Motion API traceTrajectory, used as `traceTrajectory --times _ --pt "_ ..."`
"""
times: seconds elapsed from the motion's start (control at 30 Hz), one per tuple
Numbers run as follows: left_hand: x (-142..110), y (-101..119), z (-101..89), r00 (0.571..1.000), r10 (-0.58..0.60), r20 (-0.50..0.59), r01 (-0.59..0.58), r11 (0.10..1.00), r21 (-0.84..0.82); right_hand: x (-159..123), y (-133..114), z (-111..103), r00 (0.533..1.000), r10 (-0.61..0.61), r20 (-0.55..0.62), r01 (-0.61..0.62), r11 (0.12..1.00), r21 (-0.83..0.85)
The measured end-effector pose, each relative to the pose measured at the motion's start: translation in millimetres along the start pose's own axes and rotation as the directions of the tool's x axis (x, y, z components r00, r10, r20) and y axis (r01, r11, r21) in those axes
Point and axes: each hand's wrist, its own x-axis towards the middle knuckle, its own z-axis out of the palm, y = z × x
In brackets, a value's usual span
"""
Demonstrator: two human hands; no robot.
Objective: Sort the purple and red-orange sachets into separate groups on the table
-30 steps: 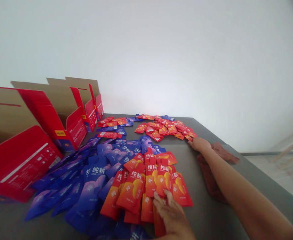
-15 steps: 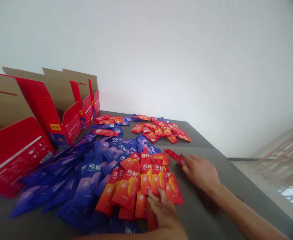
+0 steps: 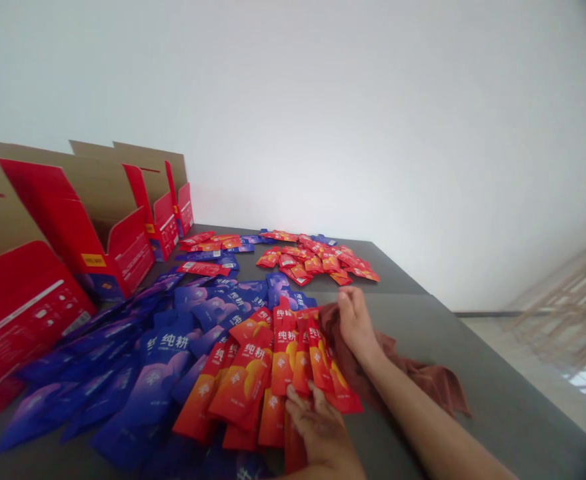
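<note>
My left hand (image 3: 320,427) rests at the lower ends of the red-orange packets (image 3: 285,360), fingers apart and touching them. These packets lie fanned in an overlapping pile, printed with white characters and orange fruit shapes. To the right of the pile, my right hand (image 3: 357,323) is closed on a brown cloth (image 3: 335,327). The cloth's crumpled tail (image 3: 437,383) spreads over the table behind my right forearm. Blue-purple packets (image 3: 167,360) are heaped to the left, partly under the red-orange ones.
Several open red cartons (image 3: 23,313) stand in a row along the left. Farther back on the grey table (image 3: 413,320) lies another heap of red packets (image 3: 317,260), with mixed red and blue packets (image 3: 207,250) beside it. A white wall (image 3: 347,120) rises behind.
The red packet has left my right hand, which moved left and now grips the brown cloth. More of the cloth shows. My left hand stays on the packets; the view has shifted slightly.
</note>
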Motion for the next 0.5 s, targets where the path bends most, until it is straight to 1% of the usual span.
traceTrajectory --times 0.07,0.1,0.13,0.17,0.2,0.23,0.27,0.37,0.43,0.5 --pt "-1.0 0.2 -1.6 1.000 -0.009 -0.002 0.009 0.999 0.049 -11.0 -0.4 11.7 0.999 0.000 0.047 -0.001 1.000 0.018" --pt "-1.4 0.1 -2.9 1.000 -0.010 -0.002 0.010 0.997 0.070 -17.7 -1.3 12.9 0.994 -0.017 0.107 0.014 0.999 0.032" --pt "-1.8 -0.2 -4.4 1.000 -0.007 -0.005 0.007 0.997 0.081 -23.8 -2.3 10.9 0.980 -0.053 0.192 0.044 0.998 0.047" --pt "-2.1 -0.7 -5.9 1.000 -0.001 -0.009 0.001 0.997 0.076 -28.7 -2.9 6.4 0.953 -0.094 0.287 0.080 0.995 0.063" --pt "-2.3 -1.3 -7.2 1.000 0.005 -0.008 -0.004 0.998 0.056 -32.3 -3.1 0.2 0.924 -0.126 0.361 0.105 0.991 0.077" --pt "-2.4 -1.9 -8.4 1.000 0.006 -0.008 -0.006 1.000 0.025 -34.8 -2.9 -6.7 0.903 -0.143 0.406 0.120 0.989 0.082" --pt "-2.4 -2.6 -9.4 1.000 0.005 -0.006 -0.005 1.000 -0.009 -36.9 -2.5 -13.1 0.892 -0.146 0.428 0.127 0.989 0.072" --pt "-2.9 -3.6 -11.1 1.000 -0.001 0.001 0.001 0.998 -0.063 -45.5 -3.1 -26.1 0.897 -0.089 0.434 0.103 0.995 -0.009" --pt "-3.7 -3.6 -11.0 1.000 -0.005 0.005 0.005 0.999 -0.054 -54.1 -6.8 -30.1 0.887 -0.053 0.459 0.069 0.997 -0.019" --pt "-4.2 -3.1 -9.7 1.000 0.002 0.001 -0.002 1.000 -0.004 -61.4 -11.6 -33.0 0.865 -0.043 0.499 0.033 0.999 0.029"
